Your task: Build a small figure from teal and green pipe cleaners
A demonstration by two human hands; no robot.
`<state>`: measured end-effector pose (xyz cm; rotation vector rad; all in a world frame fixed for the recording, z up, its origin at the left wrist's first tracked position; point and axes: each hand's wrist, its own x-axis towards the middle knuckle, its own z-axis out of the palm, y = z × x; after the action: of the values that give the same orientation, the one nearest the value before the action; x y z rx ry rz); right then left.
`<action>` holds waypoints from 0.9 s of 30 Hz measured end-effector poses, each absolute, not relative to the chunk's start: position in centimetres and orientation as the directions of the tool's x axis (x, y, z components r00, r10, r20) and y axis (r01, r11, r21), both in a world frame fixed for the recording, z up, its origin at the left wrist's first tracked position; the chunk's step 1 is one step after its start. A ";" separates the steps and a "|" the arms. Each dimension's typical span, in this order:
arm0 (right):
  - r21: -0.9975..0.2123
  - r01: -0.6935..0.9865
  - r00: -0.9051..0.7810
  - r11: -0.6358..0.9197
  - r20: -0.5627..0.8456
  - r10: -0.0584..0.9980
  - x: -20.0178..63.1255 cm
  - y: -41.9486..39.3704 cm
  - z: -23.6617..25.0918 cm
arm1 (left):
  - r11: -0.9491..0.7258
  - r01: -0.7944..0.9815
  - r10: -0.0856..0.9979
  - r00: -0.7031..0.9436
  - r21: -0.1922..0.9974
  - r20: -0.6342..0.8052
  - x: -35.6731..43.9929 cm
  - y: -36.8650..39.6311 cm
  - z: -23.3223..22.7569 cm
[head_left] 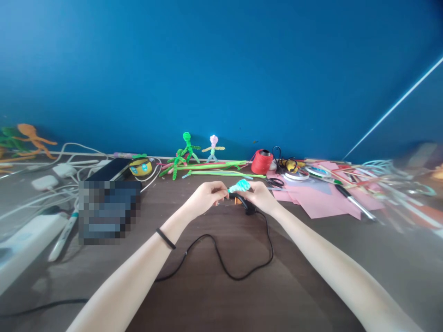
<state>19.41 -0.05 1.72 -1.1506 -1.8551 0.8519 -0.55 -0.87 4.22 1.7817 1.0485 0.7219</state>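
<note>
A coiled turquoise pipe cleaner [240,186] is held up between my two hands above the middle of the desk. My left hand [209,197], with a black band on its wrist, pinches at the narrow left end of the coil. From the other side, my right hand [259,195] grips the coil, its fingers partly hidden behind it. Just below them lies a black corded tool [248,206] with a small orange part; its kind is not clear, as the hands cover some of it. Its black cord [221,260] loops across the desk towards me.
Pipe-cleaner figures [188,146] stand against the blue wall, behind loose green pipe cleaners [221,173]. To the right are a red thread spool [262,161], scissors [276,182], pink paper [320,198] and a pen [355,203]. White cables and a power strip [31,244] crowd the left.
</note>
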 end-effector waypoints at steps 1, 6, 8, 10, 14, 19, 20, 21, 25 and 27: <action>-0.855 0.381 -0.276 0.353 0.259 0.926 19.5 0.0 1.7 | -0.211 0.358 0.871 0.490 0.910 0.009 -0.6 -0.9 4.2; -0.904 0.317 -0.252 0.287 0.212 0.944 19.4 0.0 1.9 | -0.202 0.360 0.797 0.601 0.911 -0.060 -0.3 -1.2 4.4; -0.893 0.338 -0.239 0.299 0.225 0.944 19.3 -0.2 2.1 | -0.220 0.389 0.773 0.629 0.894 -0.084 -0.2 -1.3 4.3; -0.861 0.377 -0.241 0.342 0.265 0.934 19.2 -0.4 2.3 | -0.235 0.432 0.757 0.644 0.871 -0.115 0.0 -1.4 4.3; -0.751 0.461 -0.297 0.473 0.372 0.880 19.2 -0.6 2.6 | -0.229 0.473 0.745 0.648 0.851 -0.159 0.1 -1.4 4.1; -0.621 0.534 -0.347 0.574 0.458 0.819 19.0 -0.9 3.0 | -0.175 0.493 0.786 0.592 0.852 -0.181 0.2 -1.2 3.1; -0.594 0.542 -0.359 0.594 0.476 0.803 19.0 -1.0 3.1 | -0.154 0.489 0.801 0.571 0.858 -0.182 0.3 -1.2 2.9; -0.564 0.549 -0.373 0.617 0.496 0.784 18.9 -1.2 3.1 | -0.130 0.482 0.817 0.547 0.866 -0.182 0.3 -1.1 2.6; -0.454 0.551 -0.431 0.700 0.563 0.705 18.4 -1.8 3.2 | 0.000 0.401 0.886 0.425 0.916 -0.185 0.5 -1.0 2.2; -0.431 0.539 -0.441 0.724 0.588 0.678 18.1 -2.0 3.1 | 0.084 0.319 0.910 0.362 0.944 -0.204 0.5 -1.0 2.3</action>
<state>18.11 -2.00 3.12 -0.9178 -2.1479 0.2287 0.51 -1.04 2.34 1.4708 1.1760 0.6428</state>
